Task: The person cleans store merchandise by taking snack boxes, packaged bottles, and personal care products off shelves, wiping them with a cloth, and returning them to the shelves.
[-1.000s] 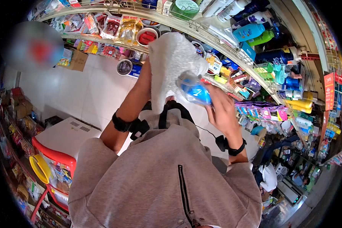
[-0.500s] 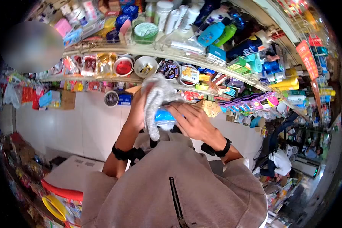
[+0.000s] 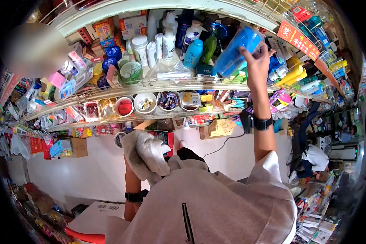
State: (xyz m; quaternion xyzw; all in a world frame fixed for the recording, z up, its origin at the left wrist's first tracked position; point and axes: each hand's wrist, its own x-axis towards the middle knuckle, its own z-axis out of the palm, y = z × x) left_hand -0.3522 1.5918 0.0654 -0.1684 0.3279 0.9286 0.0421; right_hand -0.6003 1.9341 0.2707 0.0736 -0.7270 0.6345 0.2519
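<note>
My right hand point(image 3: 257, 65) is raised to the upper shelf, its fingers closed on a blue plastic-wrapped pack point(image 3: 236, 52), slightly blurred. Under and beside the pack stand a green bottle point(image 3: 209, 48), a light-blue bottle point(image 3: 193, 53) and a dark teal box point(image 3: 206, 70). Low in front of my body, a grey cloth point(image 3: 144, 154) hangs bunched over my left hand. The cloth hides that hand's fingers; only the forearm below it shows.
Along the upper shelf's wire rail point(image 3: 158, 84) are bottles, jars and boxes. Bowls of small packets, including a white bowl point(image 3: 145, 103), line the shelf below. A cardboard box point(image 3: 219, 128) stands on the floor. At the right, another person in a white top point(image 3: 315, 157) bends down.
My right hand has carried the blue pack from in front of my chest up and right to the upper shelf. My left hand has dropped lower and left with the cloth.
</note>
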